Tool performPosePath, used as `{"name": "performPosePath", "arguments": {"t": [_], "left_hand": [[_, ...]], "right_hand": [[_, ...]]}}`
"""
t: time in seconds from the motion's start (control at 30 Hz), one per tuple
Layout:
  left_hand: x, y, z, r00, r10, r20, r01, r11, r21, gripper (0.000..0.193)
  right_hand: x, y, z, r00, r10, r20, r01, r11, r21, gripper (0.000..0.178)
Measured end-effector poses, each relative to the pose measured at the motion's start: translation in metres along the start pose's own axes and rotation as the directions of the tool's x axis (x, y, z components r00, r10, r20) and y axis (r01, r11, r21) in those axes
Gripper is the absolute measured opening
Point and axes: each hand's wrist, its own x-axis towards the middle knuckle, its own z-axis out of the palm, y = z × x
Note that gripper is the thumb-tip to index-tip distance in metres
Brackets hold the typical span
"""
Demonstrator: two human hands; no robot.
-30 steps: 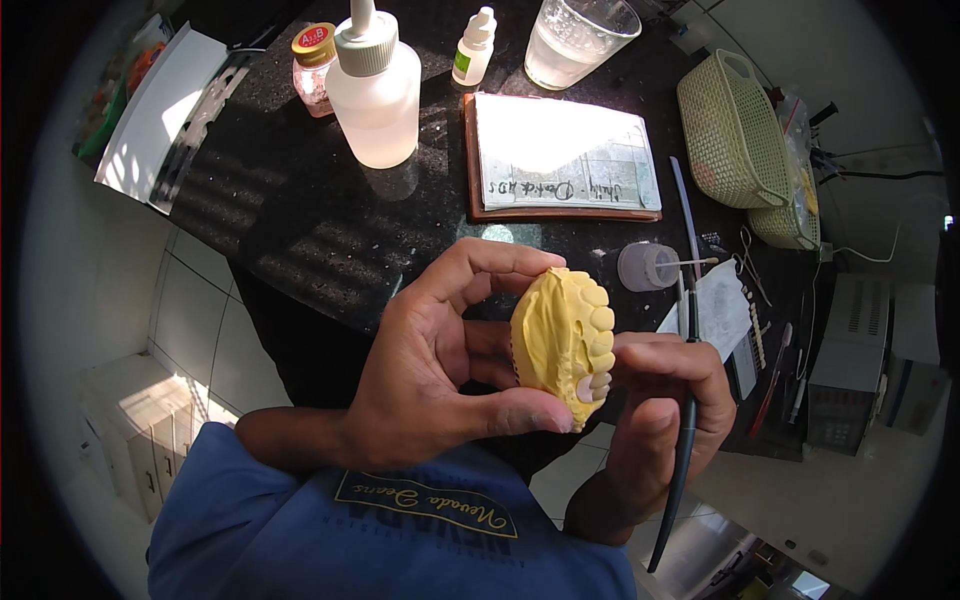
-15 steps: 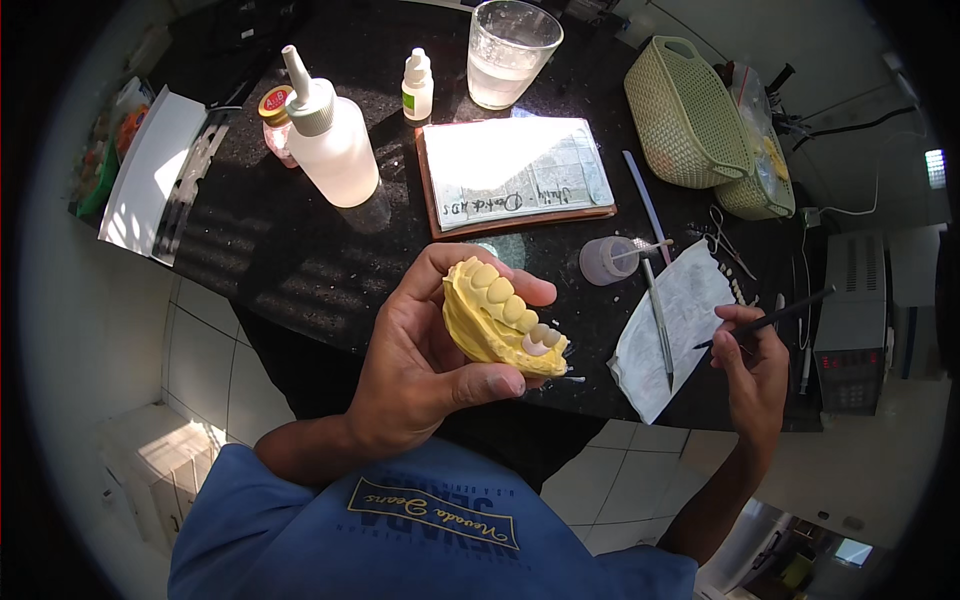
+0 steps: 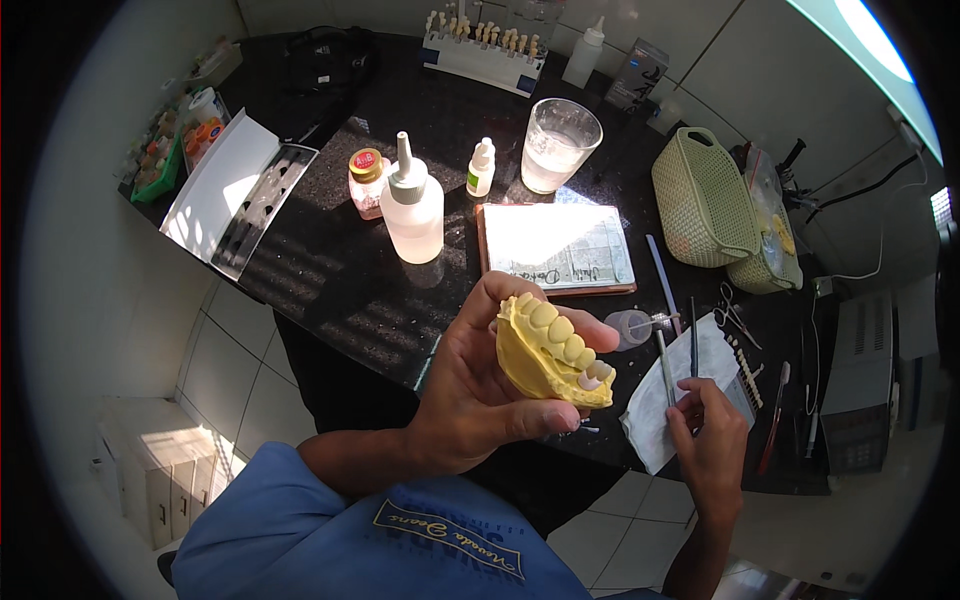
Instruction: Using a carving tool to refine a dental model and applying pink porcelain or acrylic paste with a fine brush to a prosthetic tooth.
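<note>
My left hand [image 3: 465, 400] holds up a yellow dental model [image 3: 540, 355], fingers behind it and thumb along its lower edge. Its row of teeth faces up and right; two near the right end look paler, with pinkish-white material below. To the right, my right hand [image 3: 708, 430] is closed in a pinch over a white cloth [image 3: 645, 415]. Its fingertips meet the lower ends of a slim silver instrument [image 3: 664, 365] and a black-handled tool [image 3: 694, 330]. I cannot tell which one is between them. A small translucent cup [image 3: 630, 328] with a thin stick in it stands behind the cloth.
Behind the model lies a flat tile on a brown base [image 3: 560, 250]. Around it stand a nozzle bottle [image 3: 413, 220], a red-lidded jar [image 3: 368, 185], a dropper bottle [image 3: 481, 168] and a glass [image 3: 560, 150]. Scissors-like forceps [image 3: 735, 318] and woven baskets [image 3: 700, 200] are at right.
My right hand has moved left and down onto the cloth, and the black tool has swung upright from its slant. The view has shifted, showing more of the far table. The left hand still holds the model.
</note>
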Motion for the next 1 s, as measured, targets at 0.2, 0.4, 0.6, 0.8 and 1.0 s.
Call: {"name": "performPosePath", "arguments": {"t": [0.2, 0.4, 0.6, 0.8, 1.0], "left_hand": [[-0.002, 0.002, 0.005, 0.999, 0.020, 0.037, -0.019, 1.000, -0.014, 0.062], [-0.007, -0.002, 0.013, 0.999, 0.036, 0.018, -0.036, 0.999, -0.002, 0.065], [-0.017, -0.003, 0.015, 0.998, 0.064, -0.026, -0.064, 0.998, 0.000, 0.070], [-0.022, 0.003, 0.018, 0.998, 0.043, -0.047, -0.042, 0.998, 0.040, 0.076], [-0.014, 0.016, 0.001, 0.915, -0.381, 0.132, 0.393, 0.917, -0.075, 0.083]], "right_hand": [[-0.006, -0.001, -0.013, 0.978, 0.095, -0.187, -0.076, 0.991, 0.108, 0.023], [-0.025, -0.009, -0.025, 0.737, 0.044, -0.675, 0.473, 0.679, 0.561, 0.028], [-0.025, -0.087, 0.011, 0.583, -0.282, -0.762, 0.688, 0.670, 0.279, 0.030], [-0.030, -0.114, 0.027, 0.639, -0.251, -0.727, 0.662, 0.661, 0.353, 0.024], [-0.016, -0.095, 0.011, 0.622, -0.439, -0.648, 0.753, 0.562, 0.342, 0.022]]}}
